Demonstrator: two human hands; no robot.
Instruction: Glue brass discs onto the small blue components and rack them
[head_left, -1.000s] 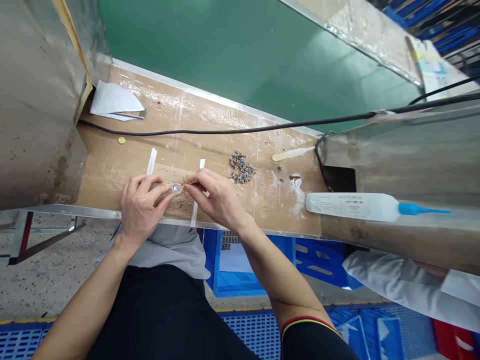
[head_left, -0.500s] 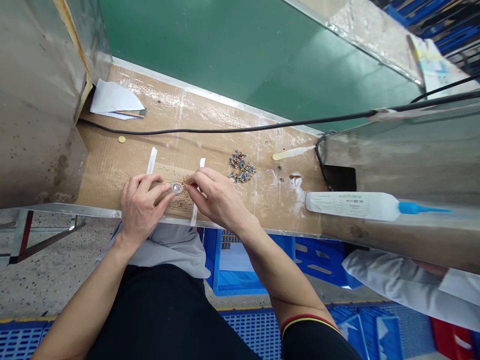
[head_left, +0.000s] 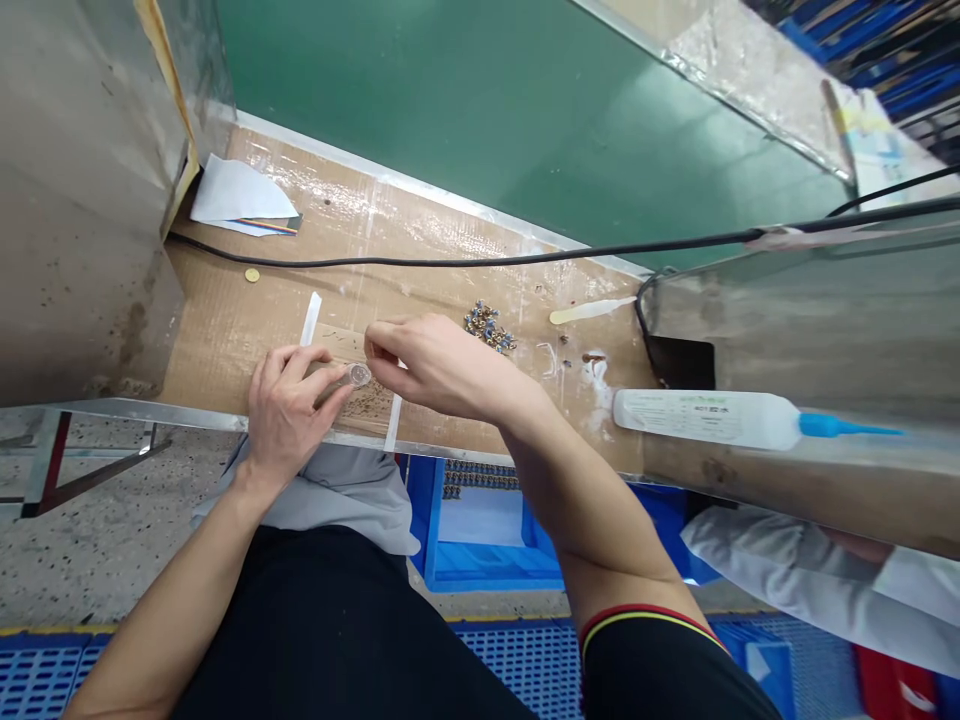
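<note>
1. Left hand, left of center: thumb and forefinger nearly together, pinching a little clear round piece.
2. Right hand, mid-frame just beside it: fingers curled in, honestly can't tell if they've got anything.
3. Pile of tiny metal parts just above the right wrist.
4. Big white bottle lying sideways, right of frame.

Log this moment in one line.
left hand: pinching clear piece | right hand: close beside it | small parts: heaped on cardboard

own hands: 2 | clear piece: 1 | white strips: 2 | bottle: 1 | yellow disc: 1
</note>
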